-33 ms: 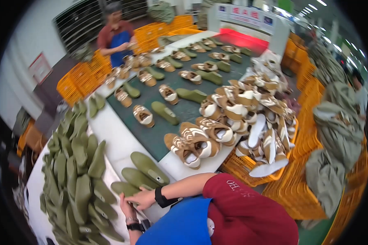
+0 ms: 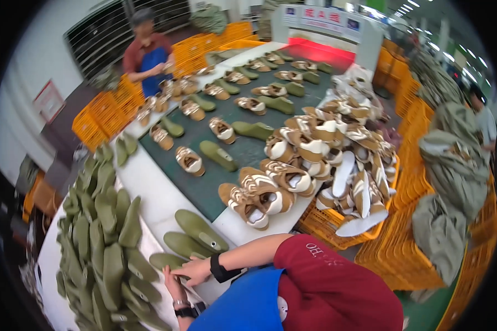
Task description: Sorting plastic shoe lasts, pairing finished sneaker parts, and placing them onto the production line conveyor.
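Over the white table at lower left, my left hand (image 2: 174, 288) and my right hand (image 2: 195, 271) come together, fingertips meeting. Both have their fingers stretched out at the near edge of a green shoe last (image 2: 163, 260), and neither is clearly gripping it. Part of that last is behind the hands. Two more green lasts, a middle one (image 2: 183, 243) and a longer far one (image 2: 200, 227), lie just beyond in a row. A black band circles my right wrist; a bracelet and a dark watch are on my left.
Left of my hands is a big heap of green lasts (image 2: 113, 270). Brown-and-white shoes and lasts stand on the green conveyor belt (image 2: 165, 160). Shoes (image 2: 268, 190) cluster at its near corner, beside an overfull orange crate (image 2: 321, 220). A co-worker (image 2: 149, 55) stands across, handling a shoe.
The view has shifted slightly, so the belt and shoes sit a little further left. My hands stay nearly in place at the last. The co-worker's hands have moved slightly.
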Action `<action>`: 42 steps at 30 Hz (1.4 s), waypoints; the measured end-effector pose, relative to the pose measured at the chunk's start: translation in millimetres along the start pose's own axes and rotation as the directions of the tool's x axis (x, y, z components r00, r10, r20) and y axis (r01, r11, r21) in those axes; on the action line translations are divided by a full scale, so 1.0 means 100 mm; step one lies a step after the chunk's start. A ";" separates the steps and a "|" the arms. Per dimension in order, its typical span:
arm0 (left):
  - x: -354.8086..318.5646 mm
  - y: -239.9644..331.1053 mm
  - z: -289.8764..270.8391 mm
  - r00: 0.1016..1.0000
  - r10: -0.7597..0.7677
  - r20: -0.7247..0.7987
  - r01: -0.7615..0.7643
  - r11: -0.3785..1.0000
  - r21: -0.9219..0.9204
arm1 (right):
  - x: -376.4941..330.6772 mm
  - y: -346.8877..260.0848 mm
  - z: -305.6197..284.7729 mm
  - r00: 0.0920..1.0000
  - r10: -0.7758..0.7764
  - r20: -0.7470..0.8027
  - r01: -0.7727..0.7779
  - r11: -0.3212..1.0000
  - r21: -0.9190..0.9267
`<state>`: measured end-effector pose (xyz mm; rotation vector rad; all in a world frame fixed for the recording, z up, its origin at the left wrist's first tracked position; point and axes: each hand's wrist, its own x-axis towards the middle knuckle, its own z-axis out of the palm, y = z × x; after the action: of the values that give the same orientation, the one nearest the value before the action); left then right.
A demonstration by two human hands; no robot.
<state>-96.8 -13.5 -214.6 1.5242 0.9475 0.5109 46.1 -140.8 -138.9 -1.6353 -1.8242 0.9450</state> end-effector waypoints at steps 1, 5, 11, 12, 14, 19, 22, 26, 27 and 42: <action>-0.03 -0.01 0.00 1.000 0.020 0.024 -0.017 0.991 -0.136 | -0.05 0.04 -0.06 0.992 -0.034 -0.124 0.035 0.999 0.002; -0.07 0.09 0.18 0.994 0.056 0.093 -0.070 0.985 0.155 | -0.49 0.42 -0.36 0.798 -0.076 -0.598 -0.213 0.892 -0.398; 0.15 0.07 0.44 0.965 0.251 0.079 -0.243 0.732 0.637 | -0.69 0.88 -0.21 0.861 0.474 -0.187 -0.475 0.879 0.041; 0.18 0.05 0.45 0.951 0.299 0.080 -0.281 0.722 0.632 | -0.69 0.89 -0.17 0.847 0.475 -0.237 -0.476 0.877 0.056; 0.20 0.08 0.42 0.901 0.420 0.112 -0.393 0.675 0.625 | -0.72 0.87 -0.13 0.823 0.477 -0.308 -0.459 0.878 0.136; 0.20 0.31 0.61 0.760 0.607 0.233 -0.529 0.368 0.765 | -1.45 0.71 -0.23 0.949 0.264 -0.172 -0.269 0.963 -0.004; 0.23 0.24 0.86 0.730 0.637 0.249 -0.538 0.311 0.783 | -2.34 0.53 -0.36 0.903 0.352 -0.244 -0.291 0.922 0.253; 0.53 0.03 0.79 0.284 0.837 0.468 -0.700 -0.153 0.698 | -4.02 0.19 -0.63 0.563 0.588 -0.581 0.040 0.682 0.730; 0.55 -0.02 0.69 0.297 0.828 0.476 -0.682 -0.165 0.712 | -4.46 0.13 -0.70 0.323 0.662 -0.676 -0.466 0.733 0.495; 0.09 0.41 0.83 0.606 0.770 0.198 -0.587 0.265 0.765 | -9.22 0.48 0.87 -0.782 0.534 -0.322 0.439 0.838 0.325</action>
<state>-15.7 -54.5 -193.7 2.8108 0.5987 0.9929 143.9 -1062.5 -160.1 -0.9899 0.5636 -0.6200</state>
